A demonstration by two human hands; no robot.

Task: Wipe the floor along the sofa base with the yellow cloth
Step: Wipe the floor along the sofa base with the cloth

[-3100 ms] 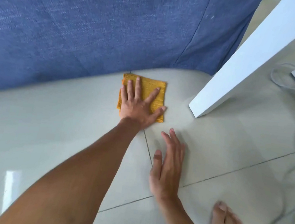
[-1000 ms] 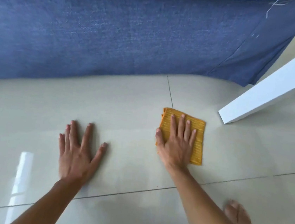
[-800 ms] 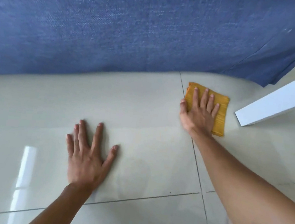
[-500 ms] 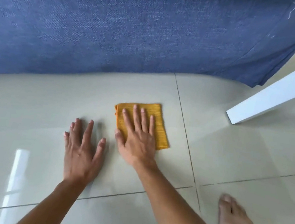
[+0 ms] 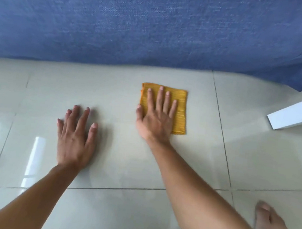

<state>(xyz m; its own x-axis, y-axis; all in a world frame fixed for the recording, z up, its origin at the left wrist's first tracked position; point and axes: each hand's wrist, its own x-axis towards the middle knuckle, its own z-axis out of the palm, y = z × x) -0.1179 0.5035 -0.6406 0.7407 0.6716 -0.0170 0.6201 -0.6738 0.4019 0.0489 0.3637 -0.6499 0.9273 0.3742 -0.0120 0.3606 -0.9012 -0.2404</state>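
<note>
The yellow cloth (image 5: 180, 110), folded into a square, lies flat on the pale tiled floor (image 5: 111, 91) a short way in front of the blue sofa base (image 5: 156, 30). My right hand (image 5: 156, 118) presses flat on the cloth with its fingers spread and pointing toward the sofa; the cloth's left part is hidden under it. My left hand (image 5: 76, 136) rests flat on the bare tile to the left of the cloth, fingers apart, holding nothing.
A white furniture leg (image 5: 296, 116) slants down to the floor at the right edge. My bare foot (image 5: 269, 222) stands at the bottom right. Grout lines cross the glossy tiles, with window glare at the left.
My right hand has slid the cloth away from my left hand and a little closer to the sofa. My left hand has stayed planted on the tile.
</note>
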